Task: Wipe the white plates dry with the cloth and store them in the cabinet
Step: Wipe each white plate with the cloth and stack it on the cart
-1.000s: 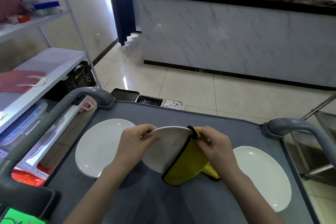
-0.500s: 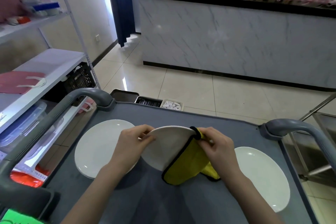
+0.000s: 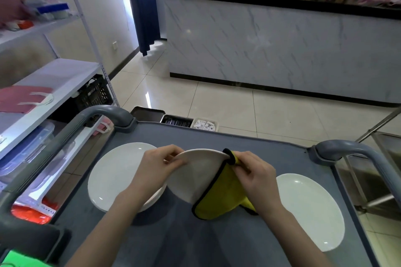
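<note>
My left hand (image 3: 159,166) grips the left rim of a white plate (image 3: 196,174) held tilted above the grey cart top (image 3: 217,240). My right hand (image 3: 253,174) pinches a yellow cloth with black trim (image 3: 223,196) over the plate's right rim; the cloth hangs down across the plate's right side. A second white plate (image 3: 118,178) lies flat on the cart at the left, partly under my left wrist. A third white plate (image 3: 310,210) lies flat at the right.
Grey cart handles rise at the left (image 3: 86,119) and right (image 3: 355,149). A white shelf rack (image 3: 54,84) with bins stands at the left. Small trays (image 3: 176,120) hang off the cart's far edge. A marble counter (image 3: 282,50) stands across the tiled floor.
The held plate and both hands stay in nearly the same place; my right hand with the cloth has shifted slightly along the plate's upper right rim.
</note>
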Demonstrator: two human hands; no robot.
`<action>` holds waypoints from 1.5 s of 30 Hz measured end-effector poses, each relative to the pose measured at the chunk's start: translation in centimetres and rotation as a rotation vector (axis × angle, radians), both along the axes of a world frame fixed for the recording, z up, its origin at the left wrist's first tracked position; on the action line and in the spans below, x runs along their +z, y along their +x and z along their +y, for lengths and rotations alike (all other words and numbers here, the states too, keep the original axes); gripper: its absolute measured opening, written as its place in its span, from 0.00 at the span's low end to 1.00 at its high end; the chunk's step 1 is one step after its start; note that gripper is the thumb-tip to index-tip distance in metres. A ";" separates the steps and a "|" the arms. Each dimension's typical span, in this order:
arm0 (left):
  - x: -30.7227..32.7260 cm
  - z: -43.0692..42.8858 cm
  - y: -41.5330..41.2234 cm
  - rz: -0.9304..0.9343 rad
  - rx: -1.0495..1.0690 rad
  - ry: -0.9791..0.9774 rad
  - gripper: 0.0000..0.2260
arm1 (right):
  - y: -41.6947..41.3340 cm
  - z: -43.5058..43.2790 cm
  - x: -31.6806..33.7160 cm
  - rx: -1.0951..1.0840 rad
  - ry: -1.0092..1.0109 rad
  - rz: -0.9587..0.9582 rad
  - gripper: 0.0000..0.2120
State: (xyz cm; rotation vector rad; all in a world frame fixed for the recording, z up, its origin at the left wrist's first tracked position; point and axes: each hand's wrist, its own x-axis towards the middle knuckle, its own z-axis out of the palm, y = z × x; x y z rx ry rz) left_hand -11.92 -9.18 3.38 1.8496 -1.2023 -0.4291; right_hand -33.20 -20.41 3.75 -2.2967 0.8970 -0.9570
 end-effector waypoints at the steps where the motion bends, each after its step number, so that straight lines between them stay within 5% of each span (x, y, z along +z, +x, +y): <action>1: -0.2 0.1 -0.1 0.009 0.009 -0.007 0.09 | -0.1 -0.2 0.0 0.006 0.022 0.005 0.17; 10: 0.6 -2.5 -3.8 -0.269 -0.090 -0.074 0.02 | 1.7 0.6 0.3 0.088 -0.097 0.211 0.13; 18: -1.4 0.3 -0.1 0.060 0.051 0.036 0.08 | -0.8 -1.0 -0.6 0.007 0.087 -0.007 0.15; 26: -0.3 -1.9 -3.4 -0.231 -0.016 -0.073 0.04 | 0.7 -0.6 0.0 0.115 -0.011 0.247 0.13; 36: -1.1 -0.6 -0.6 -0.016 -0.017 0.078 0.04 | -1.6 -1.2 -0.8 0.001 0.089 0.012 0.17; 45: 0.2 -2.3 -4.3 -0.368 -0.114 -0.085 0.02 | 0.7 0.2 0.2 0.062 -0.080 0.226 0.16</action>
